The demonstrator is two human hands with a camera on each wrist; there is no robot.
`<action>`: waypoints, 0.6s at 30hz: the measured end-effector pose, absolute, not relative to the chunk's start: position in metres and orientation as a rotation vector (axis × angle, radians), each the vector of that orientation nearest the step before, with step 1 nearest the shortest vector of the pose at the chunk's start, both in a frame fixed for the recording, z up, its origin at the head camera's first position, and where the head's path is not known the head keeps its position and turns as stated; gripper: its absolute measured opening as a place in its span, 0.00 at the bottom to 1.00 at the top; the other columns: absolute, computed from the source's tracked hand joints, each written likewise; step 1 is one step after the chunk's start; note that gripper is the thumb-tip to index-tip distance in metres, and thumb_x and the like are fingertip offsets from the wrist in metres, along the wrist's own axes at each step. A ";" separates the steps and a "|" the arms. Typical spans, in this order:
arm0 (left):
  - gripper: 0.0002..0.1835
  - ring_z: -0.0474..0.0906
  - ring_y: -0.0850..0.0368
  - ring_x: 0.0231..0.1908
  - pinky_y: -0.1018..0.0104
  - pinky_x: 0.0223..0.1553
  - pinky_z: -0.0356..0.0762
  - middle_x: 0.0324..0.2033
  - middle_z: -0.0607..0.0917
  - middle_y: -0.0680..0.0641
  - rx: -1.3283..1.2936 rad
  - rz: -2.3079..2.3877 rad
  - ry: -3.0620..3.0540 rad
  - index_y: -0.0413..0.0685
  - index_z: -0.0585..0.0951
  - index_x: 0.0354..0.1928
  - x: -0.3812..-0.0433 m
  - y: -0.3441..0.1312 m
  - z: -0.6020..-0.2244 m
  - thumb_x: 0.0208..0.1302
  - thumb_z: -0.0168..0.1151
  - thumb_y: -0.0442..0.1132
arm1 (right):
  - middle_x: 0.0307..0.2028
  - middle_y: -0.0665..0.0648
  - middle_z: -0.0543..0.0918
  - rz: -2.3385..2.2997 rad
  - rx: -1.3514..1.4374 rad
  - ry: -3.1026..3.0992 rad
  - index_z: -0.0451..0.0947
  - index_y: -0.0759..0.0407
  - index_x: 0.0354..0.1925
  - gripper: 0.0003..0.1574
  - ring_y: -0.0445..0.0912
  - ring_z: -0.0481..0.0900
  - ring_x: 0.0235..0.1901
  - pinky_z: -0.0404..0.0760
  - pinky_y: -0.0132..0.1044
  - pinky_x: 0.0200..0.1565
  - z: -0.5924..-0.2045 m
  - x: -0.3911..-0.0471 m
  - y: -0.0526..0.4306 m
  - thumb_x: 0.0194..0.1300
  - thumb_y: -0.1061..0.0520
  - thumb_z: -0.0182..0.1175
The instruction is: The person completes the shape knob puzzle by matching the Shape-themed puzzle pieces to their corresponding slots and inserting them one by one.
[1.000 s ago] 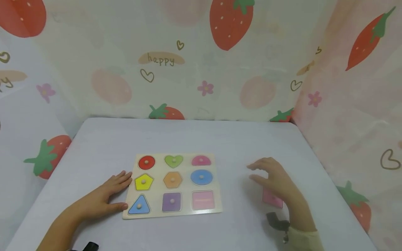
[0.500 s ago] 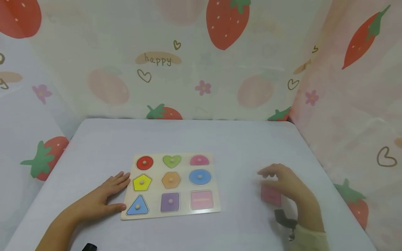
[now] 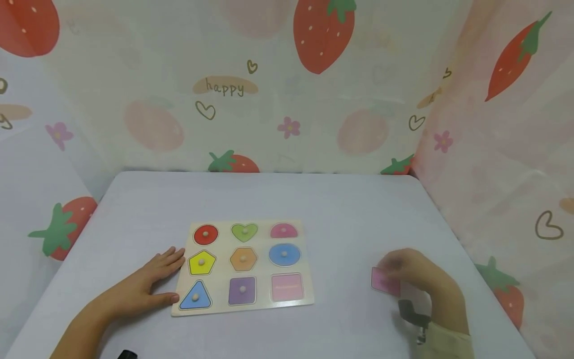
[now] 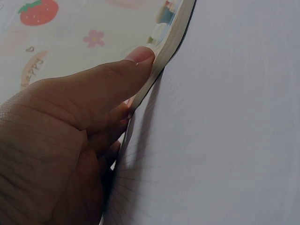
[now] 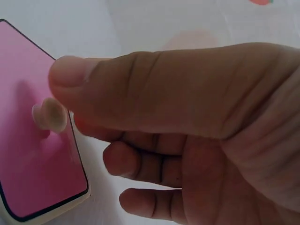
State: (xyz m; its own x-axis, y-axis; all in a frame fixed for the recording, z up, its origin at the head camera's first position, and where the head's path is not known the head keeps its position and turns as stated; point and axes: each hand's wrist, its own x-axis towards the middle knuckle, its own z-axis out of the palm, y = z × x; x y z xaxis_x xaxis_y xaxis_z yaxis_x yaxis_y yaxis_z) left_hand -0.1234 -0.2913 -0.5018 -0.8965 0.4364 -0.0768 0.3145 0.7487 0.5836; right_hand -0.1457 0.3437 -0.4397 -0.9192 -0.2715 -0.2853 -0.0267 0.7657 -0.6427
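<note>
A wooden peg puzzle board (image 3: 219, 308) lies on the table, holding several coloured knobbed shapes. Its lower right slot (image 3: 287, 287) is a pale pink rectangle with no knob. My left hand (image 3: 145, 284) rests at the board's left edge, fingers extended and thumb tip against the side; the left wrist view shows the thumb (image 4: 139, 57) at the rim. Off to the right lies a pink rectangular puzzle piece (image 3: 381, 281). My right hand (image 3: 414, 271) is over it; in the right wrist view, thumb and fingers are beside its wooden knob (image 5: 54, 115), not closed round it.
The white-covered table (image 3: 251, 194) spreads around the board. A strawberry-print curtain (image 3: 278, 99) stands behind it and along both sides. A dark wrist strap (image 3: 412, 313) hangs beneath my right wrist, and a black object (image 3: 127, 354) shows at the lower left.
My right hand has moved down and slightly right, closer over the pink piece. My left hand stays at the board's edge. The whole head view has shifted slightly.
</note>
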 end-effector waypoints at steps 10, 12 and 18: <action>0.50 0.47 0.34 0.79 0.96 0.60 0.28 0.80 0.59 0.47 0.605 0.856 2.741 0.56 0.64 0.79 -0.123 -0.291 -0.503 0.58 0.69 0.68 | 0.40 0.51 0.90 -0.874 -0.215 2.561 0.89 0.55 0.43 0.13 0.45 0.83 0.43 0.82 0.45 0.51 -0.444 -0.144 0.349 0.57 0.58 0.73; 0.51 0.47 0.35 0.79 0.95 0.60 0.27 0.80 0.59 0.47 0.600 0.843 2.747 0.57 0.64 0.79 -0.123 -0.291 -0.504 0.57 0.68 0.68 | 0.40 0.51 0.89 -0.852 -0.202 2.563 0.89 0.55 0.42 0.12 0.45 0.82 0.42 0.82 0.46 0.50 -0.444 -0.144 0.349 0.57 0.58 0.73; 0.51 0.46 0.35 0.79 0.90 0.65 0.27 0.80 0.58 0.48 0.587 0.844 2.750 0.59 0.62 0.79 -0.124 -0.292 -0.502 0.57 0.68 0.69 | 0.35 0.50 0.88 -0.826 -0.135 2.576 0.88 0.54 0.39 0.09 0.45 0.81 0.38 0.82 0.43 0.45 -0.444 -0.147 0.348 0.59 0.55 0.74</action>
